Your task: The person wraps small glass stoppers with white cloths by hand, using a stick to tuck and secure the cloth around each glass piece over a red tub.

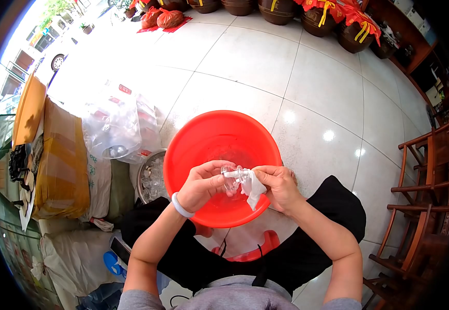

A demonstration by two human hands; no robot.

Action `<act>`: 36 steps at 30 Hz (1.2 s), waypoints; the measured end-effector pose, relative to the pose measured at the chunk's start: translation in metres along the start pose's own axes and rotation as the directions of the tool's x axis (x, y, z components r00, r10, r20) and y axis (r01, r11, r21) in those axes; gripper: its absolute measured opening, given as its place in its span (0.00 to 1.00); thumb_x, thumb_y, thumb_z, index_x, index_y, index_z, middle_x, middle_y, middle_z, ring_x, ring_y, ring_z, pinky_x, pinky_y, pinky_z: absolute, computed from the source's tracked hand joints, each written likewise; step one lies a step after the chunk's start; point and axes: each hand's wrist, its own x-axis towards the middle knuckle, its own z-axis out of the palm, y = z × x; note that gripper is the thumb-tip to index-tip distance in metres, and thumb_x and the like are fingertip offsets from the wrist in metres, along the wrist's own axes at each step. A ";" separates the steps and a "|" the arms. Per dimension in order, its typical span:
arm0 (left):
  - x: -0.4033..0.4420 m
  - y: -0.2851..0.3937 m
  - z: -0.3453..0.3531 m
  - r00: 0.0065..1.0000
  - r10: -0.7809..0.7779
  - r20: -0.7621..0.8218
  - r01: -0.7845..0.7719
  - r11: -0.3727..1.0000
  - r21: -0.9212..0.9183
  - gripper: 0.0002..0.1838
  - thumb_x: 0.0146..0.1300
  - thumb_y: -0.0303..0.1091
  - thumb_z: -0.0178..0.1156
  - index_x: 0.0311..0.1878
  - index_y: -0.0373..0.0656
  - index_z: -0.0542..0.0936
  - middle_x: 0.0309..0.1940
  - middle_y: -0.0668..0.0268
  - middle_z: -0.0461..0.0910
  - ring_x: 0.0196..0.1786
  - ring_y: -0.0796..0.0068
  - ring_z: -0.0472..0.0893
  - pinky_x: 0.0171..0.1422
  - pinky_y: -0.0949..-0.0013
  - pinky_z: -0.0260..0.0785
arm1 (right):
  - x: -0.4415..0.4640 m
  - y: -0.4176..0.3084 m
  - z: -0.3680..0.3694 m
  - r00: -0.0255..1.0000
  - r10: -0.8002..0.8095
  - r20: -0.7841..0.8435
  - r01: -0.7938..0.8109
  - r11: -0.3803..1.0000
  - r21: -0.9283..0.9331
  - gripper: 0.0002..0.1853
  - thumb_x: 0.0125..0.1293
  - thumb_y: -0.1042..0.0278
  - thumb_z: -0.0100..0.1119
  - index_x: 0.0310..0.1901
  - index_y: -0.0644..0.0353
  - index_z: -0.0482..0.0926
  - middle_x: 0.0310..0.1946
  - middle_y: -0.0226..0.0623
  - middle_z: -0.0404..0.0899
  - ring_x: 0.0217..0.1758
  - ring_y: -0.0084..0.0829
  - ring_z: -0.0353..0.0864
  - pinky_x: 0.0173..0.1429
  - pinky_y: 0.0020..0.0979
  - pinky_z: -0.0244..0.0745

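Over a red plastic basin, my left hand grips a small clear piece, glass or plastic, whose exact kind I cannot make out. The fingers of my right hand pinch a white cloth, which hangs down and touches the clear piece. Both hands meet near the middle of the view, above the basin's near half. Some water or clear items seem to lie at the basin's bottom, partly hidden by my hands.
Left of the basin, a metal bowl holds several clear pieces. Plastic bags and a taped cardboard box stand further left. Wooden chairs are on the right. Dark jars line the back of the tiled floor.
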 end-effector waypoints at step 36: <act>-0.005 0.000 0.014 0.963 0.268 0.015 -0.262 0.929 0.261 0.24 0.51 0.20 0.63 0.54 0.33 0.72 0.51 0.50 0.74 0.54 0.62 0.75 0.59 0.60 0.68 | -0.004 -0.022 -0.002 0.966 -0.172 0.191 0.240 0.870 -0.431 0.08 0.63 0.74 0.54 0.37 0.68 0.80 0.30 0.32 0.80 0.33 0.20 0.76 0.38 0.22 0.70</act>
